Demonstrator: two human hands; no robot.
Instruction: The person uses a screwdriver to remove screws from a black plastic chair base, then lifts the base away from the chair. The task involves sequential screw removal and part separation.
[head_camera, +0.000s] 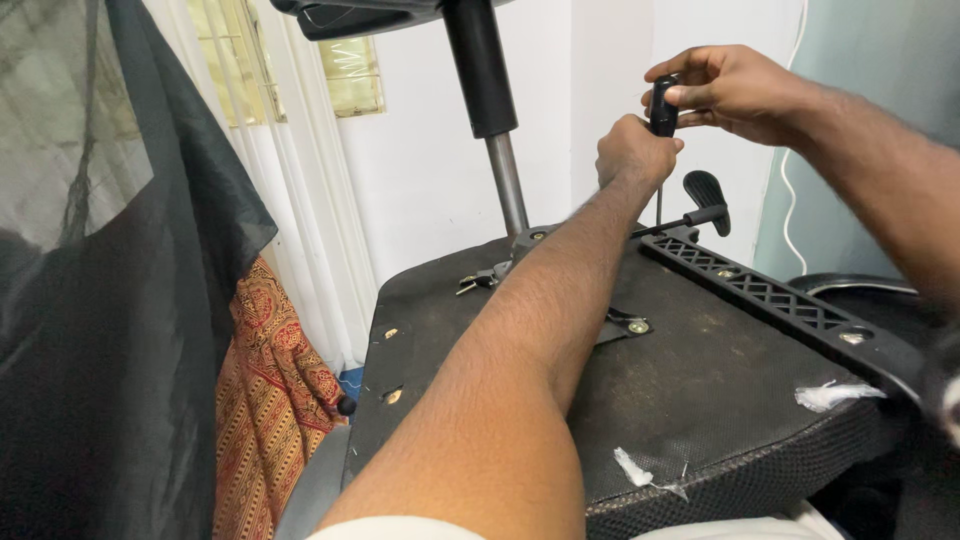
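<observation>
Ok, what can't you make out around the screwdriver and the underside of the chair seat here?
- Screwdriver tip, head view: hidden behind the left hand.
- Fastener under it: blocked by the left forearm.
- Seat mechanism plate: mostly covered by that forearm.
- Gas cylinder: top cut off by the frame edge.

Seat underside (720, 400): black mesh fabric with white paper scraps. Gas-lift column (482, 70): black sleeve, silver-grey rod below. Armrest bracket (780, 295): black, lattice-patterned. Screwdriver handle (663, 105): black. Lever (707, 190): black. Cloth (270, 380) at left: red and orange with a fine printed pattern. Wall (420, 170): white.
</observation>
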